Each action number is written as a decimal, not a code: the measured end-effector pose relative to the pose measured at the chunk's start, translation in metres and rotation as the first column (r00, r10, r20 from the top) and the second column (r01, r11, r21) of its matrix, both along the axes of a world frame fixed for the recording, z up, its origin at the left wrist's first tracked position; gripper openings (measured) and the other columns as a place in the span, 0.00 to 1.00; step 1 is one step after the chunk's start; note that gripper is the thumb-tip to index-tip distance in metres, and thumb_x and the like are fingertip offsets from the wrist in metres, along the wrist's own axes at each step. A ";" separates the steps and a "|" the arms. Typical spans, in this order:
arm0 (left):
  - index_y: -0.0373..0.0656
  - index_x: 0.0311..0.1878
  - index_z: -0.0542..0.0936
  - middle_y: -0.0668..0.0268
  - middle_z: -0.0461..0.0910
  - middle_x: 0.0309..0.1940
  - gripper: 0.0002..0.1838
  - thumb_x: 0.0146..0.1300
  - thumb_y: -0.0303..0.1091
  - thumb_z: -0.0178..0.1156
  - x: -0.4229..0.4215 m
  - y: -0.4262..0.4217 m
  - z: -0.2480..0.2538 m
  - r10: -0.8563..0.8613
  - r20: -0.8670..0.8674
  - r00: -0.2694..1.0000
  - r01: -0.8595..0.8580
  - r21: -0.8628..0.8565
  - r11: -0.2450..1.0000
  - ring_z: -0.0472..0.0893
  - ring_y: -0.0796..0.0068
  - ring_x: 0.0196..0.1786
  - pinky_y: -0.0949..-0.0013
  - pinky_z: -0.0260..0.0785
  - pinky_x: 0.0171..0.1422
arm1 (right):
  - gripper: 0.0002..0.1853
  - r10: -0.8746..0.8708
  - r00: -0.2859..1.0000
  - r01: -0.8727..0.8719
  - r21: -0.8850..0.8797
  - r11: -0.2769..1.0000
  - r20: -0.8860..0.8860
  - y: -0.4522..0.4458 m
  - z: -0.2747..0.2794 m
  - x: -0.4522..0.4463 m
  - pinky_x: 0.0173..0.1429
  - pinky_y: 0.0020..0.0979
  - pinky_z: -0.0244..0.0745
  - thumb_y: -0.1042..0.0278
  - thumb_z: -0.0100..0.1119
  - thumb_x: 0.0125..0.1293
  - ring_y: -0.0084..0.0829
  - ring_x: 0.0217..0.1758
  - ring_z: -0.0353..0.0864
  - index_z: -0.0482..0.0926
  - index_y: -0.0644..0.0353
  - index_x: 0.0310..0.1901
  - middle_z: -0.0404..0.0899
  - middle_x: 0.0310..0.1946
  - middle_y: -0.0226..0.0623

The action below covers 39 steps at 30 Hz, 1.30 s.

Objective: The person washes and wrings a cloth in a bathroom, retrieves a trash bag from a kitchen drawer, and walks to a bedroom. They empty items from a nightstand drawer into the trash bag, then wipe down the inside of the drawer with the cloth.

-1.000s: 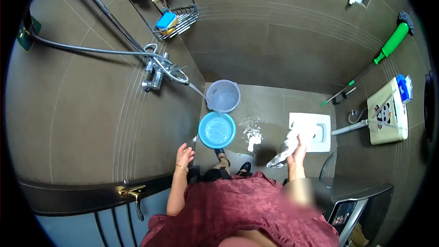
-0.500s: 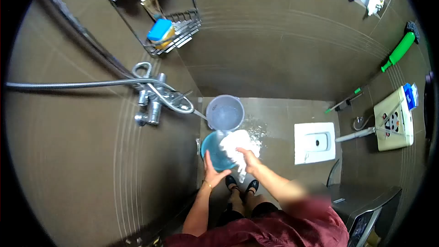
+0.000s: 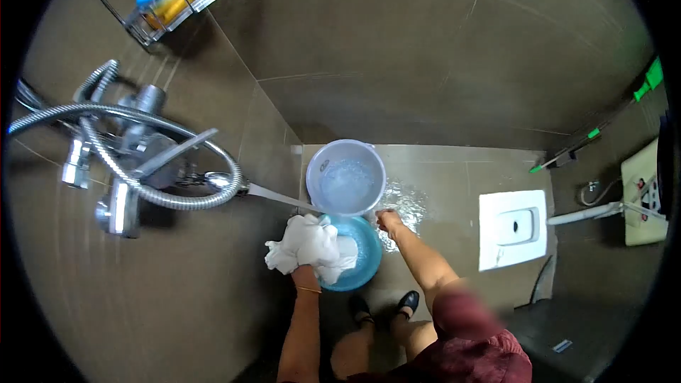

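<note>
Left hand [image 3: 305, 275]: grip closed on white cloth [image 3: 303, 241], basin's left rim | Right hand [image 3: 389, 220]: curled beside blue basin [image 3: 371, 259], hold unclear | Cloth: soft, likely water-heavy; grasp bunched middle

White cloth [image 3: 306, 242], all bunched up, partly over the left side of a round blue tub [image 3: 371, 261], water in it, round light purple bucket [image 3: 379, 179] close by, water inside too

Dark-red top [image 3: 479, 354], thin gold-toned bracelet [image 3: 308, 289] and black strapped shoes [image 3: 408, 302].
</note>
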<state>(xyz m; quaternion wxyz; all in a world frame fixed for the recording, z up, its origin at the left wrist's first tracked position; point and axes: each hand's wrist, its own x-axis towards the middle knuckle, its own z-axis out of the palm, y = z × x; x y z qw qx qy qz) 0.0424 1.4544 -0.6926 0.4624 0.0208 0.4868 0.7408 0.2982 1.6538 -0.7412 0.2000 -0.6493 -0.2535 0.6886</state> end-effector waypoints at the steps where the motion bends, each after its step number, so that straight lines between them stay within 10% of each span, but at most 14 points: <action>1: 0.45 0.70 0.59 0.61 0.64 0.65 0.26 0.72 0.40 0.50 0.018 0.011 0.032 -0.040 -0.138 0.990 0.036 -0.028 0.999 0.68 0.65 0.64 0.61 0.64 0.67 | 0.17 -0.007 1.000 0.007 -0.023 1.000 0.011 0.006 -0.033 -0.006 0.25 0.31 0.68 0.62 0.63 0.58 0.28 0.25 0.74 0.76 0.62 0.47 0.77 0.30 0.37; 5: 0.41 0.67 0.63 0.61 0.68 0.62 0.24 0.71 0.36 0.51 0.008 0.010 -0.046 -0.194 -0.542 0.818 0.138 -0.142 0.980 0.70 0.64 0.61 0.62 0.64 0.65 | 0.19 -0.171 0.976 0.153 0.132 0.979 0.139 0.031 -0.099 -0.047 0.19 0.36 0.65 0.60 0.67 0.56 0.29 0.20 0.73 0.78 0.67 0.43 0.78 0.27 0.40; 7: 0.40 0.64 0.67 0.61 0.72 0.59 0.21 0.71 0.36 0.52 0.022 0.016 -0.036 -0.268 -0.515 0.814 0.165 -0.238 0.957 0.73 0.66 0.57 0.66 0.67 0.60 | 0.20 -0.220 0.954 0.223 0.012 0.975 0.202 0.041 -0.094 -0.054 0.36 0.39 0.73 0.63 0.66 0.53 0.40 0.31 0.80 0.80 0.69 0.43 0.82 0.32 0.46; 8: 0.41 0.65 0.65 0.62 0.70 0.60 0.22 0.72 0.38 0.49 0.028 0.018 -0.031 0.060 0.109 0.992 -0.065 0.047 0.997 0.72 0.70 0.58 0.69 0.68 0.59 | 0.20 -0.239 0.940 0.259 -0.051 0.965 0.242 0.047 -0.091 -0.053 0.45 0.41 0.77 0.65 0.66 0.51 0.45 0.37 0.84 0.81 0.71 0.43 0.84 0.34 0.50; 12: 0.40 0.66 0.64 0.61 0.70 0.61 0.21 0.73 0.37 0.43 0.014 -0.008 -0.104 -0.300 -0.431 0.851 0.136 -0.372 0.918 0.72 0.68 0.60 0.66 0.67 0.61 | 0.19 -0.141 0.851 -0.029 0.312 0.950 0.505 0.077 -0.180 -0.015 0.48 0.41 0.77 0.62 0.57 0.49 0.54 0.42 0.83 0.82 0.71 0.38 0.82 0.36 0.59; 15: 0.38 0.68 0.62 0.61 0.68 0.62 0.22 0.73 0.33 0.42 0.002 -0.007 -0.102 -0.480 -0.629 0.612 0.172 -0.487 0.856 0.71 0.69 0.60 0.68 0.65 0.63 | 0.18 -0.119 0.681 -0.119 0.271 0.955 0.722 0.097 -0.124 0.026 0.50 0.43 0.76 0.63 0.57 0.47 0.52 0.44 0.83 0.83 0.68 0.37 0.81 0.37 0.60; 23: 0.42 0.65 0.67 0.63 0.73 0.59 0.23 0.75 0.45 0.41 -0.009 0.012 -0.093 -0.167 -0.261 0.951 0.158 -0.057 0.986 0.74 0.67 0.58 0.66 0.68 0.62 | 0.15 -0.221 0.624 0.004 0.279 0.960 0.750 0.069 -0.167 0.214 0.42 0.40 0.78 0.60 0.59 0.49 0.43 0.33 0.85 0.83 0.65 0.32 0.83 0.27 0.48; 26: 0.39 0.68 0.62 0.61 0.68 0.63 0.21 0.74 0.33 0.43 0.012 0.016 -0.065 -0.238 -0.362 0.901 0.187 -0.170 0.968 0.69 0.67 0.63 0.67 0.64 0.65 | 0.17 -0.282 0.573 0.177 0.219 0.959 0.769 0.033 -0.177 0.294 0.42 0.37 0.77 0.58 0.60 0.51 0.40 0.34 0.86 0.82 0.66 0.35 0.84 0.28 0.48; 30: 0.40 0.66 0.64 0.61 0.70 0.60 0.21 0.72 0.32 0.47 -0.002 0.003 -0.083 -0.182 -0.246 0.952 0.137 -0.188 0.973 0.72 0.68 0.59 0.67 0.68 0.61 | 0.22 -0.807 0.570 0.640 0.533 0.554 0.155 -0.056 -0.187 0.336 0.36 0.33 0.75 0.47 0.51 0.68 0.30 0.30 0.79 0.79 0.62 0.40 0.79 0.25 0.30; 34: 0.41 0.64 0.65 0.63 0.73 0.56 0.20 0.70 0.28 0.50 0.007 -0.002 -0.077 -0.208 -0.336 0.919 0.091 -0.332 0.939 0.75 0.70 0.55 0.68 0.70 0.57 | 0.22 -0.854 0.507 0.803 0.422 0.421 -0.113 -0.137 -0.172 0.267 0.31 0.25 0.67 0.45 0.42 0.72 0.23 0.28 0.72 0.76 0.56 0.37 0.74 0.26 0.29; 36: 0.37 0.62 0.67 0.61 0.73 0.56 0.21 0.67 0.24 0.52 0.030 0.008 -0.047 -0.223 -0.364 0.904 0.026 -0.474 0.880 0.73 0.68 0.56 0.69 0.68 0.59 | 0.23 -0.460 0.888 0.456 0.183 0.871 -0.026 -0.223 -0.289 0.242 0.41 0.30 0.74 0.48 0.38 0.74 0.30 0.33 0.77 0.76 0.59 0.37 0.78 0.29 0.33; 37: 0.39 0.64 0.66 0.62 0.72 0.57 0.21 0.68 0.24 0.50 0.027 0.005 -0.055 -0.267 -0.374 0.888 0.058 -0.486 0.872 0.72 0.69 0.57 0.69 0.68 0.59 | 0.16 -0.350 0.898 0.412 0.234 0.880 -0.265 -0.263 -0.343 0.181 0.51 0.32 0.74 0.58 0.56 0.67 0.32 0.41 0.76 0.76 0.65 0.45 0.78 0.38 0.37; 38: 0.41 0.65 0.64 0.63 0.70 0.59 0.22 0.69 0.24 0.49 0.021 0.002 -0.066 -0.310 -0.386 0.869 0.085 -0.500 0.862 0.72 0.69 0.58 0.69 0.67 0.60 | 0.21 0.073 0.997 -0.068 0.178 0.982 -0.023 -0.228 -0.216 0.115 0.56 0.36 0.71 0.54 0.58 0.66 0.32 0.50 0.76 0.73 0.64 0.51 0.78 0.46 0.41; 39: 0.43 0.67 0.62 0.64 0.69 0.60 0.23 0.70 0.24 0.48 0.017 -0.004 -0.071 -0.352 -0.400 0.846 0.109 -0.517 0.849 0.72 0.69 0.59 0.70 0.67 0.61 | 0.29 0.059 0.998 -0.059 -0.031 0.998 -0.010 -0.235 -0.220 0.071 0.57 0.37 0.70 0.53 0.68 0.58 0.33 0.53 0.75 0.73 0.65 0.54 0.78 0.49 0.39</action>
